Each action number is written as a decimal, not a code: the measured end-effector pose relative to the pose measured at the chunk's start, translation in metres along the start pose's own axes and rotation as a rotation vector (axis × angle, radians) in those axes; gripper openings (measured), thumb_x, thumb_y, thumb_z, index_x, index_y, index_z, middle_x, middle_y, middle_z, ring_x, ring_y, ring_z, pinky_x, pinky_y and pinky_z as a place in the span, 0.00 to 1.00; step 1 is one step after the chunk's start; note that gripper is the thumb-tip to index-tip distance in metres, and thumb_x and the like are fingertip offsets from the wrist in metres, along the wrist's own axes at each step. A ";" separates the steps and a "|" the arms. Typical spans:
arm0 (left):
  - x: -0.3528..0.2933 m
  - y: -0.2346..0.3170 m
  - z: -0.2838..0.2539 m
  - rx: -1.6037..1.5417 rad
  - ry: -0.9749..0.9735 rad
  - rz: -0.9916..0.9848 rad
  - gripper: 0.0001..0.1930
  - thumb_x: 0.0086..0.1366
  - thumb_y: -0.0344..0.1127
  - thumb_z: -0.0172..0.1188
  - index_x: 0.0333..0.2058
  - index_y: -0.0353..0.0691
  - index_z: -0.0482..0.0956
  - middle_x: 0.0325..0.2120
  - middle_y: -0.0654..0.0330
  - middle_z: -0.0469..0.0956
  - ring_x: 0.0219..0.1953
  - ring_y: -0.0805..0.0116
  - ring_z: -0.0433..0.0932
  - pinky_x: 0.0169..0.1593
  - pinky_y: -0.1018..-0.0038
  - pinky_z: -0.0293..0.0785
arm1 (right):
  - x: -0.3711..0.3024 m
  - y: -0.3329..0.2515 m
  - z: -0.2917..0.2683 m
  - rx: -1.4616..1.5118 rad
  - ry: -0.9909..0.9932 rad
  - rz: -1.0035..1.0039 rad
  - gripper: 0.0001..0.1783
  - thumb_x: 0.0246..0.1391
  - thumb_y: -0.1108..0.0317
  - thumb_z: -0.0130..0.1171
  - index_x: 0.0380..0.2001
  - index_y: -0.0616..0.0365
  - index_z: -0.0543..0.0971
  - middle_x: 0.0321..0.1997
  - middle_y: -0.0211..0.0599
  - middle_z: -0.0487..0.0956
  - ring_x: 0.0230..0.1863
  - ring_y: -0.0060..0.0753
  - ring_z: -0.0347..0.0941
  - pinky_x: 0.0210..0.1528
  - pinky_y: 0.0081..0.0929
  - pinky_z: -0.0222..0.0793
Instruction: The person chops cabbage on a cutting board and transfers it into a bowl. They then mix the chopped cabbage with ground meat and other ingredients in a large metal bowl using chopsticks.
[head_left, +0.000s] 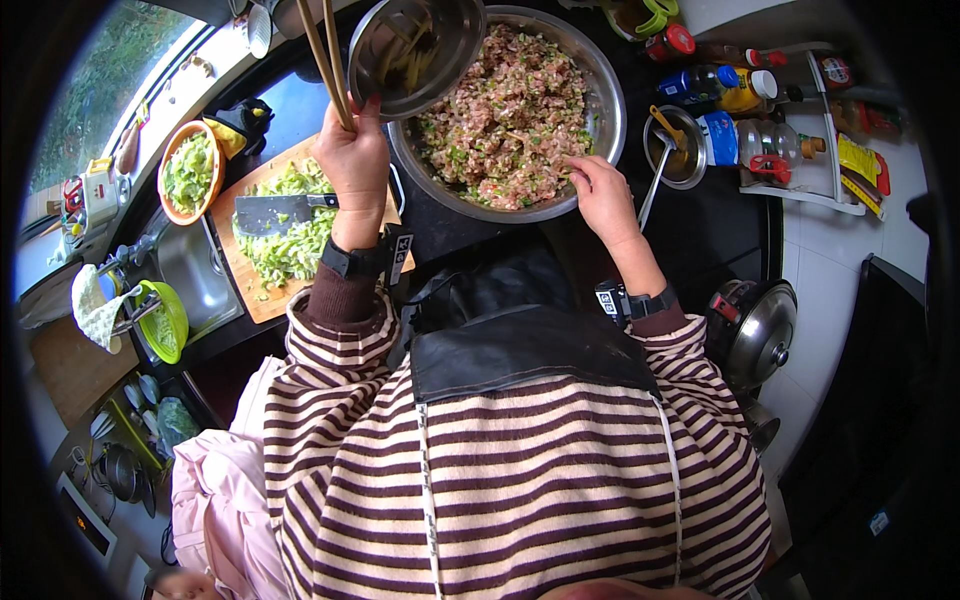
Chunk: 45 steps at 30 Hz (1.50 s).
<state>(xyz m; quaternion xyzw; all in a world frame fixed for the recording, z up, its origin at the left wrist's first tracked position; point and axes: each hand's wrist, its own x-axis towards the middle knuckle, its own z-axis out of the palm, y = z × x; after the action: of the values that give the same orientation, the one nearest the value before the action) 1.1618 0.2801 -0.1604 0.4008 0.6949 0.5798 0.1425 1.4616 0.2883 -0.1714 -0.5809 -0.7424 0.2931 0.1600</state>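
Note:
My left hand (pixel 352 165) is closed around a pair of wooden chopsticks (pixel 323 55) and the rim of a small steel bowl (pixel 465 45). That bowl is tilted over the left edge of a large steel basin (pixel 613 105); dark liquid and pale yellowish strips lie in it. Minced meat (pixel 510 110) mixed with chopped greens fills much of the basin. My right hand (pixel 605 195) reaches over the basin's near right rim, thumb and fingers pinched together just above the meat. What they hold, if anything, is too small to make out.
Left, a cleaver (pixel 270 214) lies on chopped greens on a wooden board (pixel 262 305), beside an orange-rimmed bowl (pixel 190 172) and a sink (pixel 205 285). Right stand a small pot with ladle (pixel 656 185), bottles (pixel 695 84) and a lidded pot (pixel 755 340). A person in pink (pixel 225 485) is at lower left.

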 end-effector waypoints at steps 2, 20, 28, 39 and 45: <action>0.000 -0.001 0.000 -0.003 0.005 0.011 0.06 0.60 0.31 0.62 0.34 0.37 0.77 0.17 0.63 0.75 0.21 0.82 0.70 0.28 0.81 0.68 | 0.000 -0.002 0.000 0.002 -0.003 0.002 0.11 0.52 0.74 0.53 0.39 0.60 0.79 0.39 0.43 0.77 0.42 0.49 0.73 0.45 0.36 0.69; 0.018 -0.036 -0.004 -0.527 0.032 -0.477 0.07 0.62 0.27 0.58 0.29 0.33 0.69 0.21 0.59 0.74 0.22 0.71 0.76 0.26 0.72 0.78 | 0.007 0.005 0.005 -0.009 0.027 -0.001 0.11 0.51 0.73 0.55 0.39 0.60 0.79 0.39 0.44 0.77 0.42 0.49 0.73 0.45 0.35 0.69; 0.050 -0.107 -0.010 -0.565 0.128 -0.836 0.03 0.62 0.21 0.50 0.34 0.30 0.66 0.22 0.58 0.70 0.11 0.75 0.68 0.17 0.80 0.73 | 0.010 0.026 -0.009 -0.500 -0.067 -0.029 0.17 0.50 0.67 0.59 0.43 0.59 0.76 0.44 0.37 0.72 0.50 0.43 0.67 0.47 0.40 0.67; 0.061 -0.163 0.011 -0.684 0.192 -0.908 0.07 0.66 0.26 0.49 0.32 0.27 0.67 0.20 0.56 0.70 0.11 0.70 0.69 0.18 0.75 0.74 | 0.035 0.005 -0.013 -0.492 -0.300 0.109 0.11 0.54 0.61 0.56 0.32 0.57 0.75 0.28 0.48 0.78 0.35 0.53 0.75 0.36 0.46 0.70; 0.034 -0.163 0.022 -0.418 0.074 -0.756 0.13 0.71 0.37 0.45 0.33 0.32 0.69 0.19 0.59 0.73 0.16 0.70 0.75 0.16 0.79 0.63 | 0.060 0.002 -0.007 -0.601 -0.362 0.007 0.12 0.56 0.62 0.47 0.30 0.59 0.76 0.27 0.49 0.79 0.33 0.53 0.76 0.37 0.48 0.71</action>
<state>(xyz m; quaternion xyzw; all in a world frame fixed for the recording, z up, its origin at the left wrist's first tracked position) 1.0904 0.3187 -0.3074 0.0594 0.6651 0.6290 0.3981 1.4510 0.3477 -0.1739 -0.5430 -0.8099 0.1603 -0.1533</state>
